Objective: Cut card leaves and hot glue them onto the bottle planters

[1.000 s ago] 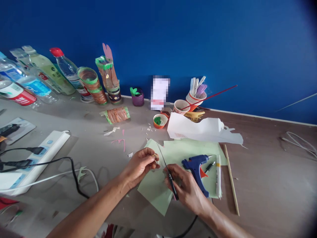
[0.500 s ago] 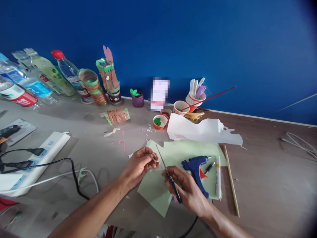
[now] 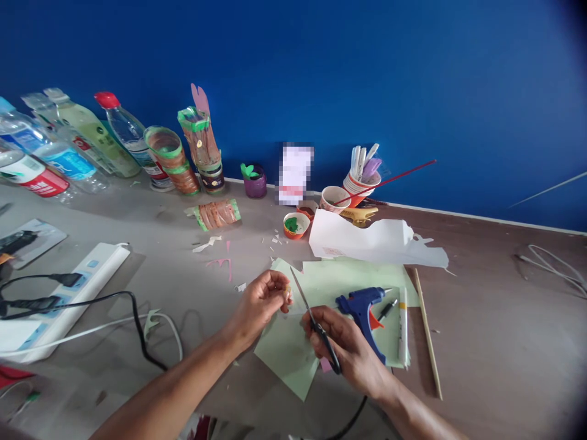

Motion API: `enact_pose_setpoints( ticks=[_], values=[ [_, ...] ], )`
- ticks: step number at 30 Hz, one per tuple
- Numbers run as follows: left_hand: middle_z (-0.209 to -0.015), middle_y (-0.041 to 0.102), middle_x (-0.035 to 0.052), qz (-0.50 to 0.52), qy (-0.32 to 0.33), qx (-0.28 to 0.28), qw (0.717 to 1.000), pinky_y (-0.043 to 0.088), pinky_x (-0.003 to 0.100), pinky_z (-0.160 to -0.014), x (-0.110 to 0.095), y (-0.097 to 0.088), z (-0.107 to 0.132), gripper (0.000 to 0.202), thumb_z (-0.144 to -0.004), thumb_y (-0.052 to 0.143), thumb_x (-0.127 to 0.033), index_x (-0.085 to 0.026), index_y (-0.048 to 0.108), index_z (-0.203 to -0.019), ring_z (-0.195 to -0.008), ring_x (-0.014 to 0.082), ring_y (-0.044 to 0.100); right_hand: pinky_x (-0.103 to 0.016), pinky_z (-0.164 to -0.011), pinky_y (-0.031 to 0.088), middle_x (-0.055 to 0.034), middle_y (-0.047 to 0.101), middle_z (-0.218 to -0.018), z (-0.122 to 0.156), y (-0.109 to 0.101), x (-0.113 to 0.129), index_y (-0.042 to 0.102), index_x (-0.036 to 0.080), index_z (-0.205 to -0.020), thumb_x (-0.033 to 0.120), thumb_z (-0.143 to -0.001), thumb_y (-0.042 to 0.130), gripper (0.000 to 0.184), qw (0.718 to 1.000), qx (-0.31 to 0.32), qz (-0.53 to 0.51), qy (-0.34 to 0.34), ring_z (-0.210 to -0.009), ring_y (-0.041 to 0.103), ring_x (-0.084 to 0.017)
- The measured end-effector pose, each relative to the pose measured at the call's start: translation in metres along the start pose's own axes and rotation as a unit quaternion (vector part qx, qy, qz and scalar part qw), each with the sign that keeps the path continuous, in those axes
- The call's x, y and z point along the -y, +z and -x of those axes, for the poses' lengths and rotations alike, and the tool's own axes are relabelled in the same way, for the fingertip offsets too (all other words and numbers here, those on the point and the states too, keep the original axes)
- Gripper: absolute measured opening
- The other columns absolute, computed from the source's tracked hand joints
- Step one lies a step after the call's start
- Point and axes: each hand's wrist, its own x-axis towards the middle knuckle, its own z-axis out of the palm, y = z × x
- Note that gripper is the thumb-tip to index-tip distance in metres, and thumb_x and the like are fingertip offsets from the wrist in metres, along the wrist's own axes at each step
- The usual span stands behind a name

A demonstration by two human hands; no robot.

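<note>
My right hand (image 3: 351, 348) is wrapped round a pair of scissors (image 3: 332, 355) with dark handles, its blades pointing up and away from me. Between the fingertips of my left hand (image 3: 261, 299) is a small pale piece with a yellowish spot (image 3: 288, 292), mostly hidden by the fingers. The blades stand just right of that piece, apart from it. Light green paper (image 3: 287, 357) lies beneath both hands. Right of my right hand, a blue glue gun (image 3: 367, 311) rests on the green sheet beside a black pen (image 3: 389, 309) and a white marker (image 3: 403, 330).
A crumpled white sheet (image 3: 362, 238) lies behind the green paper, near paint cups (image 3: 296, 226). Painted bottle crafts (image 3: 169, 162) and plastic bottles (image 3: 128, 134) line the wall at left. A power strip (image 3: 96, 275) with cables is at left; a wooden stick (image 3: 427, 336) lies right.
My left hand has turned the small piece slightly, and its fingers now cover more of it. The scissors have tilted a little in my right hand, which has otherwise barely moved.
</note>
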Motion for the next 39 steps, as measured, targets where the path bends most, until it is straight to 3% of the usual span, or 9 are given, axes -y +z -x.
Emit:
enact_pose_setpoints(
  ticks=[4, 13, 19, 28, 39],
  values=[
    [-0.075, 0.06, -0.0023, -0.014, 0.012, -0.005, 1.0, 0.043, 0.023, -0.055, 0.0, 0.0, 0.001, 0.025, -0.066, 0.061, -0.015, -0.018, 0.057, -0.09, -0.066, 0.0119, 0.061, -0.023, -0.053, 0.032, 0.0021, 0.044, -0.072, 0.0, 0.0, -0.004, 0.054, 0.017, -0.093, 0.043, -0.09, 0.055, 0.026, 1.0, -0.004, 0.018, 0.003, -0.061, 0.035, -0.011],
    [-0.072, 0.058, -0.0033, -0.02, -0.002, -0.01, 1.0, 0.043, 0.021, -0.053, -0.002, 0.0, 0.001, 0.019, -0.065, 0.062, -0.016, -0.018, 0.054, -0.082, -0.064, 0.0111, 0.061, -0.024, -0.056, 0.035, 0.0026, 0.048, -0.071, -0.001, 0.004, -0.004, 0.055, 0.017, -0.093, 0.025, -0.086, 0.054, 0.011, 0.993, -0.025, 0.112, -0.013, -0.063, 0.04, -0.011],
    [-0.069, 0.057, -0.0035, 0.015, -0.033, 0.004, 0.999, 0.04, 0.021, -0.052, -0.002, 0.001, 0.001, 0.024, -0.063, 0.064, -0.015, -0.018, 0.052, -0.083, -0.062, 0.0109, 0.06, -0.026, -0.06, 0.037, 0.0011, 0.054, -0.072, 0.0, 0.009, 0.003, 0.059, 0.017, -0.097, 0.021, -0.081, 0.056, 0.017, 0.975, -0.057, 0.216, -0.02, -0.063, 0.046, -0.013],
    [-0.065, 0.056, -0.0053, 0.041, -0.071, 0.015, 0.996, 0.036, 0.021, -0.051, -0.001, 0.0, 0.002, 0.031, -0.06, 0.068, -0.018, -0.017, 0.051, -0.087, -0.059, 0.0112, 0.06, -0.028, -0.062, 0.04, -0.0026, 0.059, -0.078, -0.001, 0.01, 0.001, 0.061, 0.016, -0.103, 0.023, -0.083, 0.057, 0.022, 0.969, -0.067, 0.238, -0.026, -0.067, 0.051, -0.015],
    [-0.065, 0.056, -0.0048, 0.048, -0.068, 0.015, 0.996, 0.036, 0.022, -0.05, 0.002, 0.0, 0.001, 0.033, -0.06, 0.071, -0.018, -0.017, 0.052, -0.087, -0.059, 0.0124, 0.061, -0.026, -0.062, 0.04, -0.002, 0.06, -0.078, -0.001, 0.009, -0.002, 0.061, 0.017, -0.102, 0.022, -0.084, 0.057, 0.02, 0.968, -0.073, 0.237, -0.04, -0.067, 0.051, -0.015]
  ],
)
